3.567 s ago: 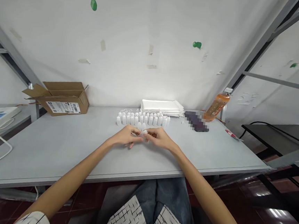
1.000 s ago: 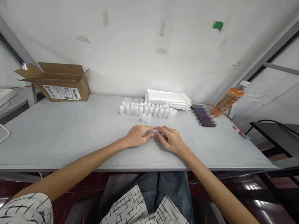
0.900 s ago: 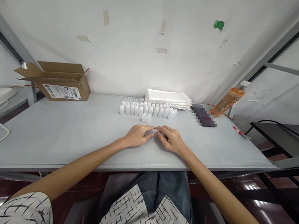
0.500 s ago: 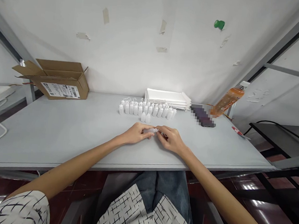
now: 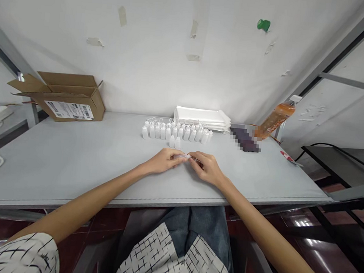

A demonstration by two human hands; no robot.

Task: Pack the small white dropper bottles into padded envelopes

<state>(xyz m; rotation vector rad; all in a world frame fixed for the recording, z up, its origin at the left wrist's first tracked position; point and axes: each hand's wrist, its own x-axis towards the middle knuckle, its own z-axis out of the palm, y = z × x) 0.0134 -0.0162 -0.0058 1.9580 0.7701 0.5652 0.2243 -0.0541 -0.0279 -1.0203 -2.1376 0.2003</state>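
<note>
A small white plastic squeeze bottle (image 5: 180,156) lies sideways between my hands, above the front half of the table. My left hand (image 5: 163,160) is closed around its body, with the thumb along the near side. At the nozzle end, the fingers of my right hand (image 5: 207,167) are pinched together; the small part they grip is mostly hidden. Just beyond my hands stand two similar bottles (image 5: 174,142) without looped caps. Behind them, several upright squeeze bottles (image 5: 180,133) with thin looped cap straps form close rows.
At the back left sits an open cardboard box (image 5: 73,101). A stack of white packets (image 5: 203,116) lies against the wall behind the bottles. To the right are a blurred dark phone-like object (image 5: 247,140), an orange drink bottle (image 5: 275,119) and a red-and-white item (image 5: 290,158).
The whole view has shifted slightly. My right fingertips now cover more of the bottle's nozzle end. The left hand keeps its hold, and the standing bottles have stayed in place.
</note>
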